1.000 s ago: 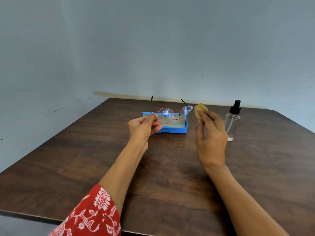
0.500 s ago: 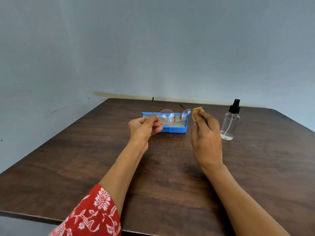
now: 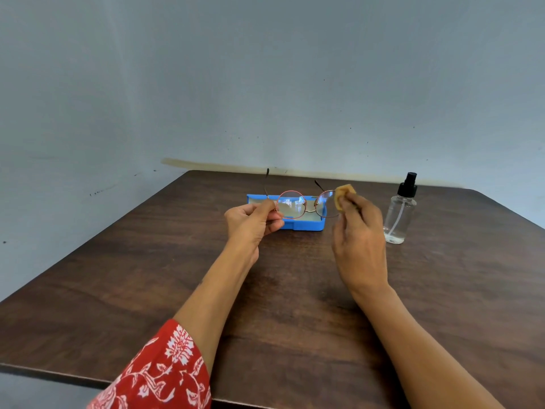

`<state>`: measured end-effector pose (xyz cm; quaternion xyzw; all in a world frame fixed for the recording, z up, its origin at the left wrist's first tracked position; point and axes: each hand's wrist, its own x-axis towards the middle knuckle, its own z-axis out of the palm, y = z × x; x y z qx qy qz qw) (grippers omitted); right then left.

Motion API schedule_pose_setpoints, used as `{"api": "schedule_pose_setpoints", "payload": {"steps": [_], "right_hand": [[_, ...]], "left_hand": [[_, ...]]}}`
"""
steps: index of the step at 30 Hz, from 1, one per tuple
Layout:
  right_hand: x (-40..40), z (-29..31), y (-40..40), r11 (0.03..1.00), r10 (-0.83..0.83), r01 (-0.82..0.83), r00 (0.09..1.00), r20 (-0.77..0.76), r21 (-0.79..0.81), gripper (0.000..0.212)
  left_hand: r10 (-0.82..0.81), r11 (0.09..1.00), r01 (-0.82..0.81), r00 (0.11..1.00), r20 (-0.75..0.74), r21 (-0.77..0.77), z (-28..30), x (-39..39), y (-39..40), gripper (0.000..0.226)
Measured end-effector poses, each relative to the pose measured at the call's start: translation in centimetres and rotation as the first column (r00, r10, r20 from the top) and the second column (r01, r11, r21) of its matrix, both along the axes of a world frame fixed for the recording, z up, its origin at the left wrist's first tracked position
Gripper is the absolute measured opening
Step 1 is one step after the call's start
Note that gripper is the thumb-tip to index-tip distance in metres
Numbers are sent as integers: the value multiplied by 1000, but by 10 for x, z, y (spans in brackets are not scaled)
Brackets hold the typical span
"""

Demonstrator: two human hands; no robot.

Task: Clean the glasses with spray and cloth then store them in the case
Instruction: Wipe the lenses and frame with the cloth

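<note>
At frame centre my left hand (image 3: 250, 224) pinches the round, red-rimmed wire glasses (image 3: 305, 203) above the open blue plastic case (image 3: 306, 224). My right hand (image 3: 358, 231) pinches a small yellow cloth (image 3: 343, 196) against the right lens. The clear spray bottle (image 3: 400, 215) stands right; I see no readable writing.

Round-lensed glasses with a thin reddish metal frame (image 3: 305, 204) are held upright above the table, temples unfolded and pointing away toward 12 o'clock. A small folded yellow cloth (image 3: 343, 196) is against the lens at the 3 o'clock end. Behind and below lies an open blue plastic glasses case (image 3: 306, 224) — flat on the dark wooden tabletop, pale lining showing. At 3 o'clock of the case stands a clear plastic spray bottle with a black pump top (image 3: 400, 212) — upright, nearly empty.
</note>
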<state>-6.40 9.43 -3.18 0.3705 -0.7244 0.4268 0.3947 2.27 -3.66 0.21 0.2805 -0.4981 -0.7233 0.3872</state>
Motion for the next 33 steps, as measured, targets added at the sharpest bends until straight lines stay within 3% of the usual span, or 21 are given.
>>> {"api": "schedule_pose_setpoints", "payload": {"steps": [8, 15, 22, 29, 33], "right_hand": [[12, -6, -15, 982, 128, -106, 982, -141, 157, 35], [-2, -1, 1, 1000, -11, 11, 1000, 0, 23, 36], [14, -6, -16, 981, 128, -106, 983, -131, 162, 37], [4, 0, -3, 1000, -10, 10, 1000, 4, 10, 40], [12, -3, -11, 996, 56, -52, 997, -51, 68, 41]], "left_hand": [[12, 1000, -12, 1000, -3, -3, -1, 1, -1, 5], [-3, 1000, 3, 1000, -7, -3, -1, -1, 0, 6], [8, 1000, -8, 1000, -7, 1, -1, 0, -1, 6], [-2, 1000, 2, 1000, -4, 6, -1, -1, 0, 8], [8, 1000, -8, 1000, -1, 11, -2, -2, 0, 7]]}}
